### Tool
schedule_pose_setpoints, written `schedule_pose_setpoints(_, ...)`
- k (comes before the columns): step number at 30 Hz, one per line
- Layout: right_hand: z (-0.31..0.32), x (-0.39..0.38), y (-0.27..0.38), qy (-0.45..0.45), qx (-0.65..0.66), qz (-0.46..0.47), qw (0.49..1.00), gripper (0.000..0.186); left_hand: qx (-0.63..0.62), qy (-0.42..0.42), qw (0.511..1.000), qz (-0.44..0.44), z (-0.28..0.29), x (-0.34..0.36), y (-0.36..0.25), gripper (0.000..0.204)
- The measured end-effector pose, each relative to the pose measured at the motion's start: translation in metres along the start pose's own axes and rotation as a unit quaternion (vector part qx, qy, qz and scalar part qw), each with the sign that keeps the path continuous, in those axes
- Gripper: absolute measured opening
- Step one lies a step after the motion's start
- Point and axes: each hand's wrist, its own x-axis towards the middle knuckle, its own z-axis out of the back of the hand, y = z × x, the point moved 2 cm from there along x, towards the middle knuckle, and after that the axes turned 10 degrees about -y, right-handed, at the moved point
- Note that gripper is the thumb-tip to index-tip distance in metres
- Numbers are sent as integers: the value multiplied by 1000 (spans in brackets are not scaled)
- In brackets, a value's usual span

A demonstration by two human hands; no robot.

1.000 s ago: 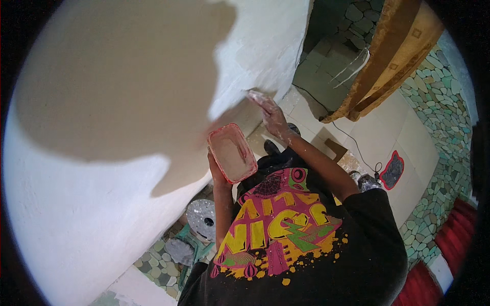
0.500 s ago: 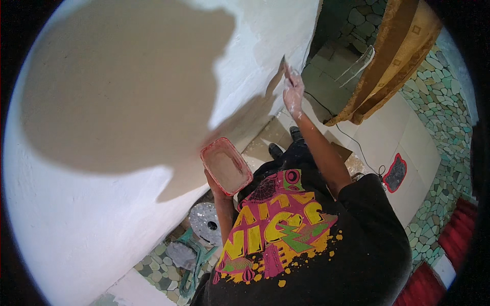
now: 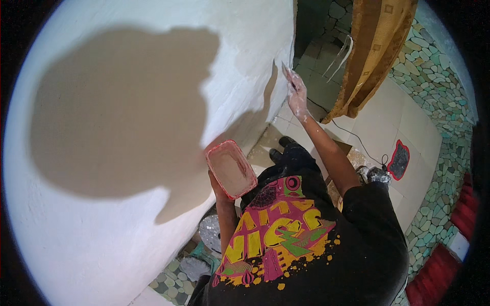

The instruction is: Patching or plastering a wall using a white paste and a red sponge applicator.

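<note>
My left hand [image 3: 217,186] is closed around the side of a red rectangular tub [image 3: 232,169], mostly hidden beneath it. A pale, creamy paste like wall filler lies in the tub, and smears coat its inner walls. Out in front, my right hand [image 3: 296,96], spotted with white paste, grips a putty knife [image 3: 285,67]. Its thin blade points up and left, close to the edge of the white wall [image 3: 250,61]. Whether the blade touches the wall I cannot tell. My shadow covers much of that wall.
A brown and gold curtain [image 3: 380,46] hangs beside the opening past the wall's edge. A thin cable [image 3: 354,136] runs over the pale floor tiles toward a dark, red-edged mat [image 3: 398,160]. By the wall's foot, below my left arm, stands a paint-spattered round container [image 3: 209,233].
The view has shifted, so the wall edge and curtain appear farther left. My right hand with the putty knife is now nearer the wall's edge. The tub stays in my left hand.
</note>
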Motion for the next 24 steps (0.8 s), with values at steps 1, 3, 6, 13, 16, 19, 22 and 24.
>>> schedule_pose_setpoints(1, -2, 12, 0, -21, 14, -4, 1000, 48, 0, -7, 1000, 5, -8, -1, 4, 62)
schedule_pose_setpoints(3, -3, 42, -11, -51, 26, -5, 998, 49, 5, -7, 1000, 13, -33, -2, 12, 62)
schedule_pose_setpoints(6, -10, 69, -43, -127, 64, 35, 989, 50, 5, -10, 1000, 15, -70, 8, 31, 63)
schedule_pose_setpoints(13, -12, 45, -24, -51, 496, -361, 788, 48, -24, -8, 999, 22, -135, 41, 69, 64)
schedule_pose_setpoints(16, 33, 67, -30, 46, -33, 91, 994, 46, -8, 13, 999, 37, -171, 60, 75, 63)
schedule_pose_setpoints(19, 62, 82, -46, 36, 295, -266, 917, 45, -1, 26, 999, 46, -196, 59, 78, 62)
schedule_pose_setpoints(22, 90, 141, -37, 10, 27, -100, 995, 43, 3, 18, 999, 37, -208, 57, 82, 62)
schedule_pose_setpoints(24, 99, 191, -47, 13, 2, -48, 999, 43, 3, 17, 999, 30, -219, 65, 95, 62)
